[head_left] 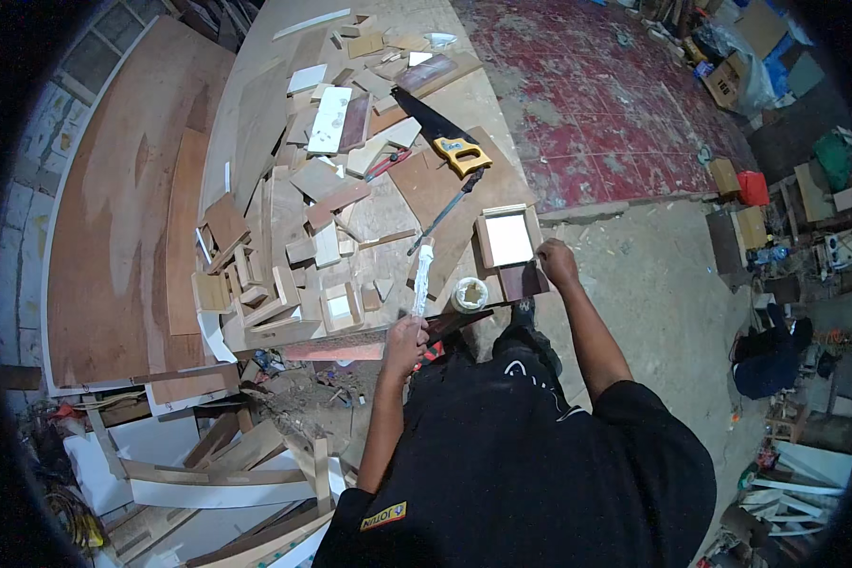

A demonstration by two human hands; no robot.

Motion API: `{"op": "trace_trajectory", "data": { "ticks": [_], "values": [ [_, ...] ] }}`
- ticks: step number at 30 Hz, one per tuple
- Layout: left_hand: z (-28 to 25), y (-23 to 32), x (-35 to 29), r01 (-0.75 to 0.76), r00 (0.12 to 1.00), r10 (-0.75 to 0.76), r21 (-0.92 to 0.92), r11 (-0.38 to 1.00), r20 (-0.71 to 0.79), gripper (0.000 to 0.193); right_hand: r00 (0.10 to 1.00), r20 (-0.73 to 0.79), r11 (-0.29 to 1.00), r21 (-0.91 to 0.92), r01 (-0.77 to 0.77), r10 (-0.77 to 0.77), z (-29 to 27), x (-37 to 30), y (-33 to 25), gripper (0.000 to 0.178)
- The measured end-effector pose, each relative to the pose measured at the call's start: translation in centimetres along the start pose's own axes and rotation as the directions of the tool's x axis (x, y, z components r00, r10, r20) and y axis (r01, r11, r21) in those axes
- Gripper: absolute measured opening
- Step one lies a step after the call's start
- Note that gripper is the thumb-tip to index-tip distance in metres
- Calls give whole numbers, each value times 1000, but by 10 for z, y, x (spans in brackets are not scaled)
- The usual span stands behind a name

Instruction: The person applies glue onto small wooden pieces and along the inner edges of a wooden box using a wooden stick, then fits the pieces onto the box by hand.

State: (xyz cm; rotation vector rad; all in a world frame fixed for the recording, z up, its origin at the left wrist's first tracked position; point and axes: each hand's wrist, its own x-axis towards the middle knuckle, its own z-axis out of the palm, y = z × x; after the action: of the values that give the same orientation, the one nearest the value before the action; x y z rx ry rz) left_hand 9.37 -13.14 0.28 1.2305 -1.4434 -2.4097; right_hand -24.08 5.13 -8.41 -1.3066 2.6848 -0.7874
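Note:
My left hand [404, 346], at the table's near edge, is closed around the lower end of a narrow strip smeared with white [423, 282]. My right hand [557, 262] has its fingers drawn together at the right side of a small open wooden box [486, 248] with a white bottom. What those fingers hold, if anything, is hidden. Between my hands stands an open jar [470, 294] with a pale rim. A dark brown board piece [523, 281] lies beside the box at the table's edge.
A yellow-handled saw [459, 151] and a thin dark file-like tool [447, 212] lie beyond the box. Wood offcuts [336, 199] and a smaller wooden frame [341, 306] cover the table's left side. A large plywood sheet [128, 218] leans at far left. Scrap boards [218, 488] lie below.

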Motion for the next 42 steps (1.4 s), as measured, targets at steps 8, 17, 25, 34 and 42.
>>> {"op": "trace_trajectory", "data": {
  "ticks": [8,17,25,34,42],
  "values": [
    [-2,-4,-3,-21,1000,21,2,1000,-21,20,999,37,998,-63,27,-24,-12,-8,-2,10],
    [6,0,-4,-14,1000,14,43,999,-4,20,992,69,974,-192,118,-107,3,-1,-14,8],
    [4,-1,-7,12,999,-10,34,999,-43,19,964,151,968,-89,234,-219,9,9,-29,8],
    [1,-4,-9,-16,1000,15,-40,999,-8,21,931,171,937,-85,339,-321,16,14,-58,10],
    [0,-5,-8,1,999,-2,-23,1000,-38,20,932,211,951,-24,307,-295,22,9,-68,11]
  ]
}}
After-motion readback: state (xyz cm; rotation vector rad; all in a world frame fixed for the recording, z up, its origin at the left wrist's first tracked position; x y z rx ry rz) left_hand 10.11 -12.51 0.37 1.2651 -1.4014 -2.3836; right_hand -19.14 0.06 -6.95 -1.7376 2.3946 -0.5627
